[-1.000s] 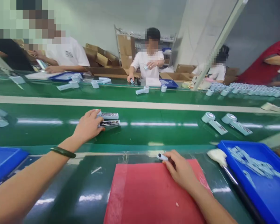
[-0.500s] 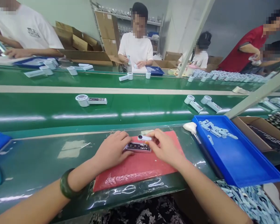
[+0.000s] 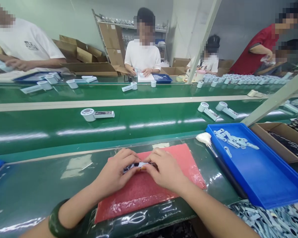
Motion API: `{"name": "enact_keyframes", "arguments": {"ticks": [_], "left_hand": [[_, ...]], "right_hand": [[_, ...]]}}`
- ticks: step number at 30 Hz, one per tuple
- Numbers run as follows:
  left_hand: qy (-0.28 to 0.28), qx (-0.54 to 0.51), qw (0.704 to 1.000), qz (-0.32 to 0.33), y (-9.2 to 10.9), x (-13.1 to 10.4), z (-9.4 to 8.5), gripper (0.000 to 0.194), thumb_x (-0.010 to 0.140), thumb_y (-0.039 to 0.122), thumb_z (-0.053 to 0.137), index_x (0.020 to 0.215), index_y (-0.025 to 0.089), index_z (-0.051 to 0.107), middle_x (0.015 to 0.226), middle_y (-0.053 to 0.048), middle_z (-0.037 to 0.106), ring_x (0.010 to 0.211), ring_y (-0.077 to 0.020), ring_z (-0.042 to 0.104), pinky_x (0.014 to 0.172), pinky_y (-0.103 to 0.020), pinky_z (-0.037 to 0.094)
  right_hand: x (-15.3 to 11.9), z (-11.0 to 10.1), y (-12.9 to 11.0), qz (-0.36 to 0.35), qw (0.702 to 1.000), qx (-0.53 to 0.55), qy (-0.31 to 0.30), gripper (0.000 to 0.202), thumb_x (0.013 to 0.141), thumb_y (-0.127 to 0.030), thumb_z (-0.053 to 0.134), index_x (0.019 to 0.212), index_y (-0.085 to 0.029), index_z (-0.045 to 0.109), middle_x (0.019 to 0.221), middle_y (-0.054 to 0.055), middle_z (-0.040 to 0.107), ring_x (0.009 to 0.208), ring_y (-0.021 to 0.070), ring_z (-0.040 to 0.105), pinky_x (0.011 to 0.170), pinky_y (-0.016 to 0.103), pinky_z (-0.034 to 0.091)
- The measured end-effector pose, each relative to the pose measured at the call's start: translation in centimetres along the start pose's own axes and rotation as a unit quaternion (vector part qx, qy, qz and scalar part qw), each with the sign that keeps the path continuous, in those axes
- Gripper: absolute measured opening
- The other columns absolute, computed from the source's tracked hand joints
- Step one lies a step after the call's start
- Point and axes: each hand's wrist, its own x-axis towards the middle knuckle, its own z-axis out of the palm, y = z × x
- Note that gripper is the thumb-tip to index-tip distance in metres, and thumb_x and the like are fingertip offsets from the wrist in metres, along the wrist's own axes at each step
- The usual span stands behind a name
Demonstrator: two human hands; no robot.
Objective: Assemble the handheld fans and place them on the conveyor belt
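Over a red mat (image 3: 139,195) on the green bench, my left hand (image 3: 119,167) has its fingers and thumb closed around the left part of a small device (image 3: 136,165). My right hand (image 3: 162,167) grips the same device from the right, its thumb and fingers pressing on a small light-blue piece (image 3: 142,163) on top. Both hands' fingertips nearly meet in the middle. Most of the device is hidden beneath the fingers.
A blue tray (image 3: 258,178) with several light-blue pieces stands at right, a dark-handled brush (image 3: 218,158) beside it. Beyond, a green conveyor (image 3: 149,115) carries round-headed devices (image 3: 88,114). People (image 3: 142,54) sit across it. More pieces (image 3: 270,219) lie at lower right.
My right hand has moved left and down, bringing the small light-blue piece onto the device. The device's dark interior, visible before, is now mostly covered. The camera view has shifted slightly.
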Motion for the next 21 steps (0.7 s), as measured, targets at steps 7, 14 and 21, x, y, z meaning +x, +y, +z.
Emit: {"name": "enact_keyframes", "arguments": {"ticks": [7, 14, 21], "left_hand": [[0.007, 0.033, 0.999, -0.004, 0.7, -1.1, 0.3, 0.024, 0.1, 0.036, 0.047, 0.097, 0.026, 0.068, 0.106, -0.006, 0.066, 0.101, -0.0216, 0.059, 0.085, -0.035, 0.052], [-0.021, 0.064, 0.998, -0.019, 2.1, -1.7, 0.7, 0.023, 0.1, 0.029, 0.043, 0.104, 0.025, 0.065, 0.108, -0.004, 0.069, 0.101, -0.0225, 0.061, 0.088, -0.038, 0.052], [-0.082, 0.114, 0.989, -0.041, 2.6, -1.0, -0.4, 0.017, 0.092, 0.031, 0.058, 0.107, 0.026, 0.065, 0.107, -0.005, 0.067, 0.102, -0.0258, 0.059, 0.087, -0.041, 0.049]], "right_hand": [[-0.3, 0.4, 1.2, 0.08, 0.981, 0.168, -0.056, 0.026, 0.092, -0.026, 0.066, 0.118, -0.024, 0.064, 0.119, 0.004, 0.07, 0.109, 0.0204, 0.064, 0.094, 0.036, 0.051], [-1.4, 0.6, -0.2, 0.035, 0.996, -0.004, -0.086, 0.029, 0.097, -0.025, 0.055, 0.123, -0.021, 0.068, 0.118, 0.008, 0.07, 0.111, 0.0265, 0.062, 0.099, 0.046, 0.047], [-1.8, 0.9, 0.9, 0.02, 0.996, 0.076, -0.044, 0.033, 0.097, -0.025, 0.056, 0.129, -0.024, 0.064, 0.123, 0.007, 0.07, 0.114, 0.0231, 0.061, 0.102, 0.043, 0.048]]}}
